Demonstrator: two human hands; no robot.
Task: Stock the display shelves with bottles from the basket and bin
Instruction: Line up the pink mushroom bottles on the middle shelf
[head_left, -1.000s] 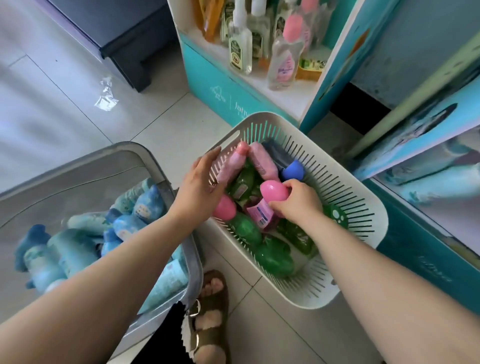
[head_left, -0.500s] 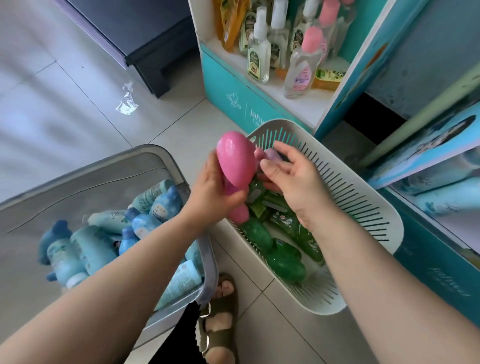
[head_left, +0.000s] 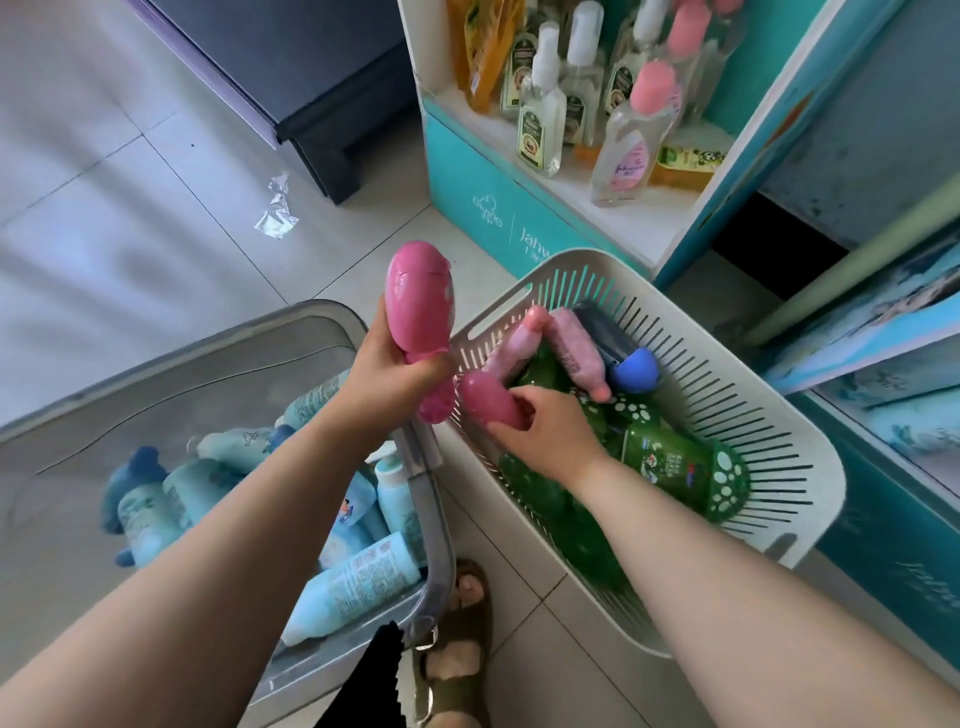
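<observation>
— Right hand (head_left: 545, 434) has dropped from beside the raised bottle into the basket (head_left: 592, 259). What does it hold?
— Its fingers curl round a second pink bottle (head_left: 485, 401), lying at the basket's 9 o'clock side, next to green bottles (head_left: 670, 467).
— And the left hand (head_left: 392, 382)?
— It grips the first pink bottle (head_left: 418, 299) low on its body, cap up, above the bin (head_left: 439, 530) rim.
— Where are the shelves?
— The display shelf (head_left: 639, 228) stands at 1 o'clock, with bottles upright on it. The bin, at 8 o'clock, holds blue bottles (head_left: 358, 577).
</observation>
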